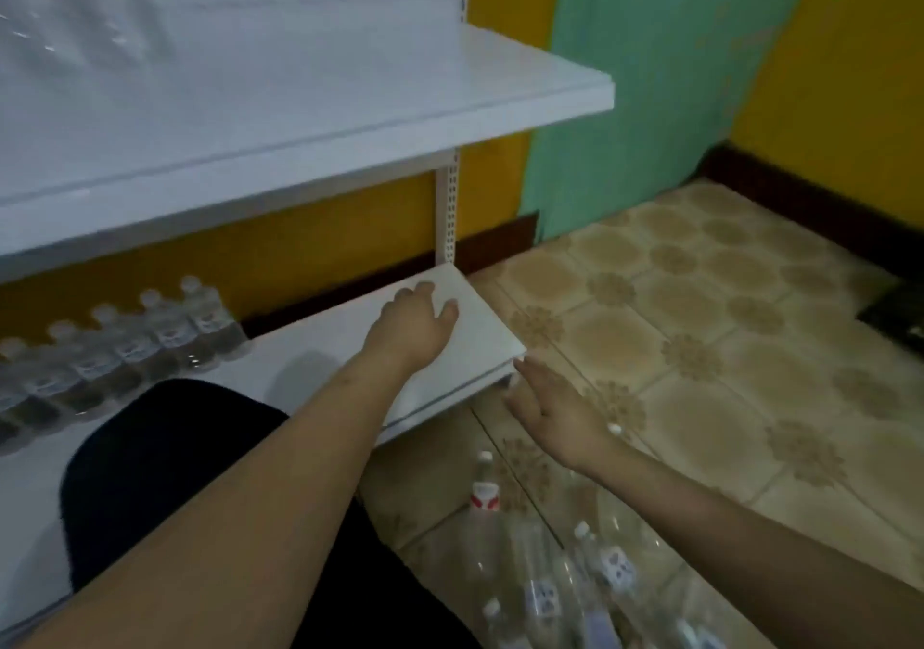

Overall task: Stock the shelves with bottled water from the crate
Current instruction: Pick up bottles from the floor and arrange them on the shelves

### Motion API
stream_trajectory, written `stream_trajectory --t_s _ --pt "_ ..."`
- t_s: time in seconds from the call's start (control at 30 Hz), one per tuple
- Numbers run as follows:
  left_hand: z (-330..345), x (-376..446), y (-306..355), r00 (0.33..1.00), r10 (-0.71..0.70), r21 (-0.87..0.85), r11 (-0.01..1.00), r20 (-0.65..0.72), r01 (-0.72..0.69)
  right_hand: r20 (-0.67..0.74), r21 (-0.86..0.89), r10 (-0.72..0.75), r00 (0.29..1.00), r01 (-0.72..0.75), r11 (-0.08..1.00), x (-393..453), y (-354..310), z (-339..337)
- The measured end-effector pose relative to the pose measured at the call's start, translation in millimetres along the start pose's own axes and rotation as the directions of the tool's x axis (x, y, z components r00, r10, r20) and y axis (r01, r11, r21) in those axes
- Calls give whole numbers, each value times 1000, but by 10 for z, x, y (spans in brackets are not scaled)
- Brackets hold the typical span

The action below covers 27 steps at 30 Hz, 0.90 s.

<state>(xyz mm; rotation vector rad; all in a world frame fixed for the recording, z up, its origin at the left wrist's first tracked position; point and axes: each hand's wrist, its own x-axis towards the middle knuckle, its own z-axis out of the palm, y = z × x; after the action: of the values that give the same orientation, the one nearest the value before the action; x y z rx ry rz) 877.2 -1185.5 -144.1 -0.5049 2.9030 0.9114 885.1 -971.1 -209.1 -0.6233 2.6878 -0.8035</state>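
Note:
My left hand reaches over the right end of the white bottom shelf, fingers spread and holding nothing. My right hand hovers by the shelf's front right corner, fingers straight, also with nothing in it. A row of small clear water bottles with white caps stands at the back left of that shelf. Several more water bottles lie and stand on the floor below my right arm; one has a red label. No crate shows.
A wider white upper shelf overhangs the lower one, held by a perforated upright. My dark-clothed knee is at the lower left. Patterned floor tiles spread to the right, with yellow and green walls behind.

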Motion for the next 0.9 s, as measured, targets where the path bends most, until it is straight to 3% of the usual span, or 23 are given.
stream_trajectory --t_s 0.2,0.33,0.4,0.53,0.67,0.77,0.83,0.9 --pt "992 -41 291 967 22 116 992 255 -53 75 31 357 931 -360 933 -550 1214 626" --pt "1439 -236 97 935 10 123 991 355 -57 234 12 543 806 -561 828 -915 1828 1179" --pt "1647 -445 -114 897 -12 152 986 443 -62 300 -72 637 710 -649 758 -1170 2080 1403" --pt "1848 -613 -194 748 50 119 978 661 -171 101 -198 836 539 -813 548 -1782 2288 1636" --pt "1888 -657 -130 721 80 99 974 688 -202 128 3 937 325 -945 328 -2273 2651 1999" --pt "1927 -692 -187 677 32 176 956 735 -237 93 61 945 313 -949 309 -2263 2683 2013" --pt "1928 -697 -154 690 36 173 958 723 -230 88 37 960 267 -963 265 -2108 2635 1980" --pt "1920 -693 -143 711 41 152 967 702 -206 167 126 961 220 -971 201 -1931 2662 2014"
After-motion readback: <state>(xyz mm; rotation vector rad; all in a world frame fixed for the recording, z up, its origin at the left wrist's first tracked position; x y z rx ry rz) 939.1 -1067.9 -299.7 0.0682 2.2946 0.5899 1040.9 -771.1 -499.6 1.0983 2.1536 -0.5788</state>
